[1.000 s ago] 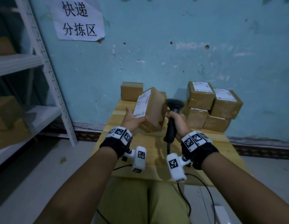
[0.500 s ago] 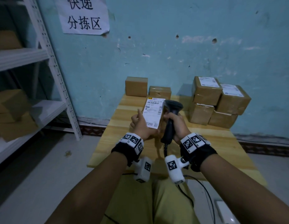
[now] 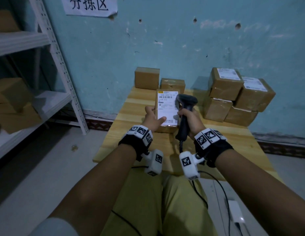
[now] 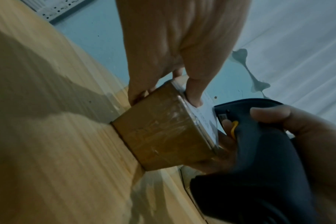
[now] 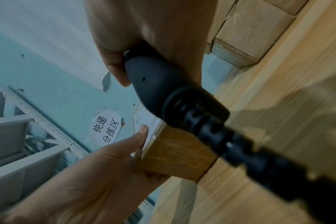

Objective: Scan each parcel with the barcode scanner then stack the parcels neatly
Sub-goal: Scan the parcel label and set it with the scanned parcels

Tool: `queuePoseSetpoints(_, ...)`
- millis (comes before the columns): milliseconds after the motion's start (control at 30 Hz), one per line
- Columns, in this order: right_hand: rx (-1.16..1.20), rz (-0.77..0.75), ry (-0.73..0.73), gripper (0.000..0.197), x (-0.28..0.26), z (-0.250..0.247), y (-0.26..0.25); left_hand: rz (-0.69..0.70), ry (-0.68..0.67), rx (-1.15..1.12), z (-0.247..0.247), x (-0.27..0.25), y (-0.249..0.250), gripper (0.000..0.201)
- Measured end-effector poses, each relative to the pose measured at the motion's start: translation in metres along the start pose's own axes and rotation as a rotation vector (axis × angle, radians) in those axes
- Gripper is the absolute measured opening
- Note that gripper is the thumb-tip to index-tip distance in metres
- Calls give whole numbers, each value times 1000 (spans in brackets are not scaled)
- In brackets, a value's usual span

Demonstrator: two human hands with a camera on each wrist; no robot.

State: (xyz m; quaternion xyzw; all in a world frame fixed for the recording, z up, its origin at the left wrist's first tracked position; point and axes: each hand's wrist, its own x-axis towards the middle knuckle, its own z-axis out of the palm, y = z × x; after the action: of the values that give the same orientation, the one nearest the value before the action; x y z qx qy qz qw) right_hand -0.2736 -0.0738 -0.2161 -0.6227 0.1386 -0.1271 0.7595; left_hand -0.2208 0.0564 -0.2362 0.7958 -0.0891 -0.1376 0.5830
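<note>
We grip the parcel (image 3: 167,109) in our left hand (image 3: 152,118), label up, on the table (image 3: 131,106); our right hand (image 3: 192,119), touching its right side, clasps the scanner (image 3: 185,113).

Black wristbands (image 3: 136,143), white tagged camera pods (image 3: 189,165), olive trousers (image 3: 158,205)

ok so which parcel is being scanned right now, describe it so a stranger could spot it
On the wooden table against the blue wall, it is the parcel near the middle, gripped by the left hand beside the barcode scanner. Unlike the stacked boxes to its right, it is the one in hand.
</note>
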Motion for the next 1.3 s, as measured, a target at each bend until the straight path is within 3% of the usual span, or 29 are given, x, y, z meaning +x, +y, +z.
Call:
queuePoseSetpoints(267,-24,-13,31,23,-6,4,3,-50,-78,-81,-8,8,-11,99)
queuePoseSetpoints(400,-29,-16,33,22,-7,4,5,-153,-64,-244,5,32,-48,133)
queuePoseSetpoints(500,-28,-28,35,22,-5,3,7,-165,-74,-262,12,46,-70,144)
queuePoseSetpoints(733,-23,-53,26,29,-4,3,11,-55,-53,-207,6,24,-51,136)
queuePoseSetpoints(833,-49,-35,15,30,-5,2,11,-58,-33,-232,5,24,-48,127)
queuePoseSetpoints(1300,37,-154,-91,21,-49,10,0,-72,38,-295,11,40,-61,127)
